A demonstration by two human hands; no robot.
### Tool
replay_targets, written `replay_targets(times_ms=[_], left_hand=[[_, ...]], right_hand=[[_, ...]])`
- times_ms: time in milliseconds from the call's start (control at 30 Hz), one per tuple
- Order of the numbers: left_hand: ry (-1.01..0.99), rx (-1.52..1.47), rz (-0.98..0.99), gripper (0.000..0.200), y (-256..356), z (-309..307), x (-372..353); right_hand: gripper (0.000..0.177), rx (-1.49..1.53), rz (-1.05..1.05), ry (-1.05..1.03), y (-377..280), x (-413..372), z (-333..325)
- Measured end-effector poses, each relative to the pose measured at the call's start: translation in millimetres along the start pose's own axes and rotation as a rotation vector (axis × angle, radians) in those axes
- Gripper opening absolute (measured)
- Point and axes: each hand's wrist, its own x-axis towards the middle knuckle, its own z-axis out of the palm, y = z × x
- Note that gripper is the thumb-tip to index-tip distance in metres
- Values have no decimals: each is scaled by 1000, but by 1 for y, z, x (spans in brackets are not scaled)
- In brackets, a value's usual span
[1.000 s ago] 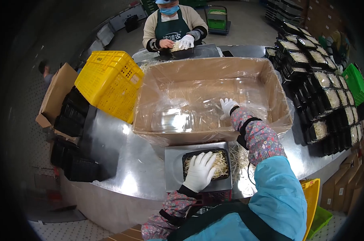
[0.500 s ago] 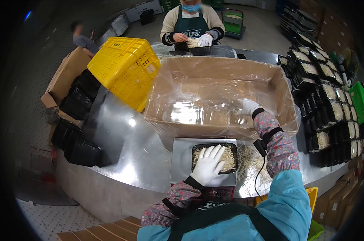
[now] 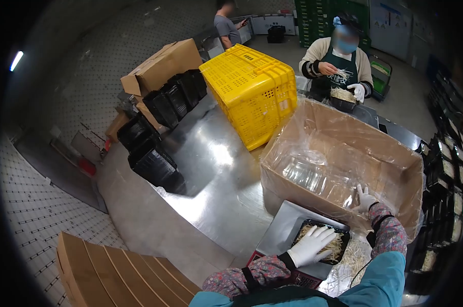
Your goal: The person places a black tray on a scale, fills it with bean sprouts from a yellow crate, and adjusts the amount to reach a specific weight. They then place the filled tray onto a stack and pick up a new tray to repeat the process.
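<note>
My left hand (image 3: 312, 246), in a white glove, lies flat with fingers stretched over the bean sprouts (image 3: 336, 249) in a black plastic tray (image 3: 302, 228). That tray rests on the metal platform of a scale (image 3: 284, 221). My right hand (image 3: 365, 198), also gloved, reaches over the near wall of a large cardboard box (image 3: 339, 134) lined with clear plastic (image 3: 305, 171). Its fingers are spread and nothing shows in them. Loose sprouts (image 3: 355, 260) are scattered on the metal table beside the scale.
A yellow crate (image 3: 252, 94) stands left of the box. Stacks of black trays (image 3: 154, 161) line the table's left edge. Filled trays (image 3: 454, 204) are piled at right. Across the table a co-worker (image 3: 339, 64) handles sprouts over a tray. Folded cartons (image 3: 114, 271) stand lower left.
My view has swung to the left, so everything sits further right. My left hand stays on the sprouts; my right hand remains at the box. The co-worker has lifted some sprouts.
</note>
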Motion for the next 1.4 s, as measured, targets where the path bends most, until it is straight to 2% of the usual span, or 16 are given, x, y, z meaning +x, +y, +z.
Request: replay_targets(times_ms=[167,267,300,400,433,533,667,733,867,900,933,1100,1200,1267,1333,1400], left_hand=[[16,-24,7,57,0,0,2],[14,-17,7,55,-1,2,3],[5,-16,14,54,1,5,5],[12,11,18,53,-1,6,6],[18,19,17,53,-1,8,6],[26,28,18,54,2,7,5],[31,105,69,57,-2,13,4],[8,137,69,57,0,11,6],[-67,145,45,62,-1,8,5],[-68,112,38,65,2,5,4],[-62,83,35,69,2,2,6],[140,-129,-7,78,3,-22,6],[371,-381,-27,73,-3,-53,0],[428,-952,-175,72,7,-82,5],[267,-1356,-230,87,12,-107,7],[181,-1414,-240,79,20,-120,12]], right_hand=[[120,232,-25,330,42,64,43],[118,466,246,471,16,40,31],[105,513,329,595,41,63,59],[79,1087,284,353,55,71,42],[51,1191,266,380,60,80,38],[44,1574,94,472,64,77,12],[28,1241,232,569,34,30,-16],[30,682,314,602,46,38,-2],[32,893,193,843,39,-12,-15],[31,1000,211,777,23,-50,-37],[30,915,82,951,46,-34,-23],[20,1020,-234,1261,-1,-162,-54],[24,675,-372,1404,-33,-226,-57],[29,392,-418,1456,-63,-265,-61],[37,126,-469,1456,-93,-288,-60],[38,-20,-571,1348,-120,-294,-50]])
